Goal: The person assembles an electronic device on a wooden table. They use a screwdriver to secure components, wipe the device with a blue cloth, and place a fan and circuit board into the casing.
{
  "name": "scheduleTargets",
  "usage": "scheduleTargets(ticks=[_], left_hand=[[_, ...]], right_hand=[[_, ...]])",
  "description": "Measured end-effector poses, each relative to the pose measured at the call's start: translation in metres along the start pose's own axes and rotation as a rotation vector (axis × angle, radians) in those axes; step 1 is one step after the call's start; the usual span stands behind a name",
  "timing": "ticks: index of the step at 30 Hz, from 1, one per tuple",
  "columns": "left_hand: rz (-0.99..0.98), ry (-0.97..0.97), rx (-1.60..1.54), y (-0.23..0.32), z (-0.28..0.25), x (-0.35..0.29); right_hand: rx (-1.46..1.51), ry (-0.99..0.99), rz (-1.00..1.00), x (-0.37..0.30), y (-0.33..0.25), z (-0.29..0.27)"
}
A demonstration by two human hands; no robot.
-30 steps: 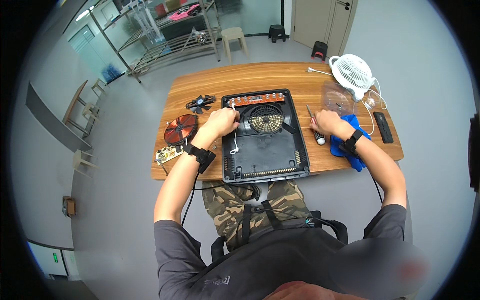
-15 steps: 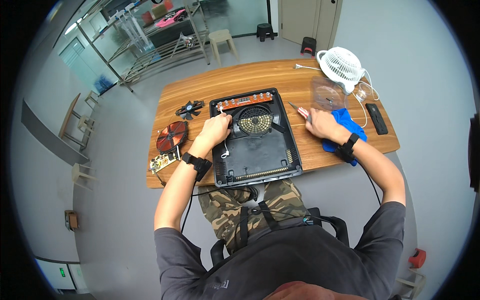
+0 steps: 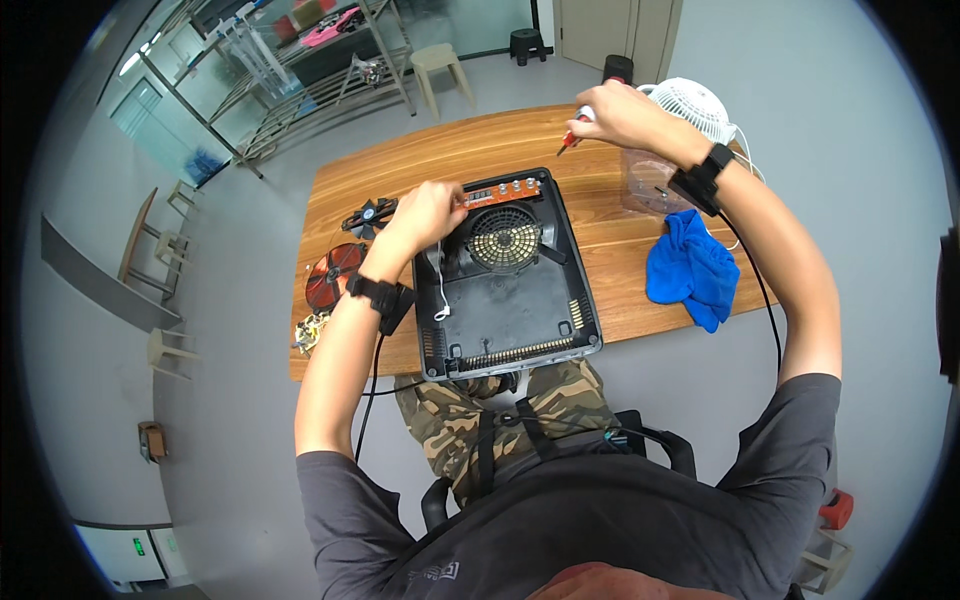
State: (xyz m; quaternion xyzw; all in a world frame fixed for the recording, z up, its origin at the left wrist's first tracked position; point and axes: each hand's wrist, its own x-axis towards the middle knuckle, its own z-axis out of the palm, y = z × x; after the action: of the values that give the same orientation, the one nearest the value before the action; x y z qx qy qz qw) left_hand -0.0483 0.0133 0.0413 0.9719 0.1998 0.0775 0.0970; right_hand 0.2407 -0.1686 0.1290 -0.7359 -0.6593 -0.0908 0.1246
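A black appliance housing (image 3: 500, 315) lies open on the table, with a round vent grille in its upper half. Along its far edge runs an orange circuit board (image 3: 507, 192) with silver buttons and a small display. My left hand (image 3: 430, 213) is closed at the board's left end, covering that end; what its fingers pinch is hidden. A white wire with a plug (image 3: 442, 312) hangs down inside the housing. My right hand (image 3: 622, 118) grips a red-and-white screwdriver (image 3: 574, 136), held above the table beyond the housing's far right corner, tip pointing down-left.
Left of the housing lie a black fan (image 3: 371, 215), a copper coil (image 3: 332, 275) and a small circuit board (image 3: 311, 333). On the right are a blue cloth (image 3: 693, 270), a clear plastic box (image 3: 645, 190) and a white fan (image 3: 695, 101) with its cord.
My right hand has lifted away from the blue cloth, moving up and farther from me with the screwdriver. My left hand has shifted from the housing's left edge to the orange board's end.
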Motion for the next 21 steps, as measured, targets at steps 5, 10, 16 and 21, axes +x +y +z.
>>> scheduleTargets(ticks=[5, 10, 16, 21], left_hand=[[0.087, 0.105, -0.305, 0.035, -0.004, 0.071], [0.171, 0.067, -0.408, 0.060, 0.009, 0.112], [0.133, 0.057, -0.360, 0.058, 0.022, 0.124], [0.172, 0.062, -0.332, 0.052, 0.025, 0.123]], right_hand=[[0.036, -0.094, -0.069, 0.034, -0.019, 0.002], [0.056, -0.199, -0.084, 0.058, -0.030, 0.003], [0.088, -0.208, -0.079, 0.064, -0.013, 0.016], [0.102, -0.228, -0.105, 0.066, -0.012, 0.024]])
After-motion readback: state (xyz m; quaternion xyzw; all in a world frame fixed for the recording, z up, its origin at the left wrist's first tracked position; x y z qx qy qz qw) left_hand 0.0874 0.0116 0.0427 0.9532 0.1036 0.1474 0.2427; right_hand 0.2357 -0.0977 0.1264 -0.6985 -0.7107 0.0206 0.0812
